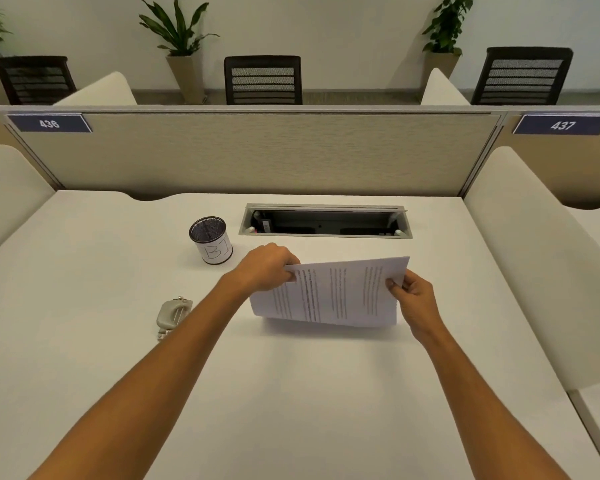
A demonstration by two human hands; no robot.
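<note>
Forearms out over desk; left hand and right hand each pinching a side edge of tilted printed papers, thumbs in front.

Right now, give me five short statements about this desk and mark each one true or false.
1. The left hand and right hand both hold the printed sheets. True.
2. The printed sheets lie flat on the desk. False: they are held up, tilted.
3. The mesh cup holds pens. False: no pens show in it.
4. The stapler lies left of the printed sheets. True.
5. The cable hatch is shut. False: its lid stands open.
</note>
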